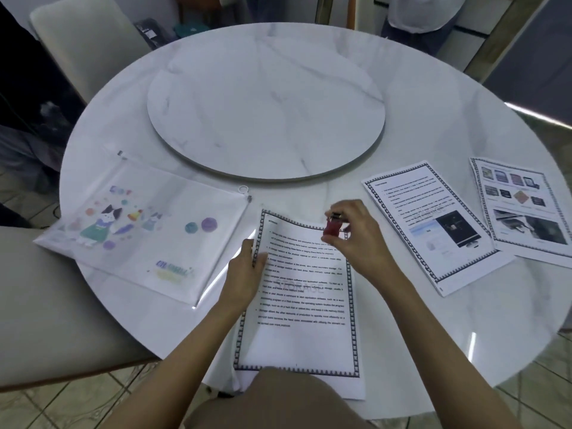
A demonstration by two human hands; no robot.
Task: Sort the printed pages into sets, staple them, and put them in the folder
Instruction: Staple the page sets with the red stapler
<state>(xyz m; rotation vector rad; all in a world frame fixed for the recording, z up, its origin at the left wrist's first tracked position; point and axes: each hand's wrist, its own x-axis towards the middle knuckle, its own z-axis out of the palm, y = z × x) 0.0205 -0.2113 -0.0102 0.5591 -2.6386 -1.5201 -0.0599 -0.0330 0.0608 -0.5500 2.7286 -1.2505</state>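
A set of printed pages (303, 305) with a black patterned border lies in front of me on the white marble table. My left hand (244, 267) grips its left edge, lifting the top slightly. My right hand (356, 239) holds a small red stapler (332, 227) over the set's top right corner. A second text set (430, 227) lies to the right, and a set with pictures (526, 209) lies at the far right. The translucent zip folder (145, 230) with cat drawings rests flat on the left.
A round marble turntable (266, 119) fills the table's middle. A pale chair (83, 41) stands at the back left, and another seat (46, 305) sits close on my left. A person stands beyond the table's far right edge.
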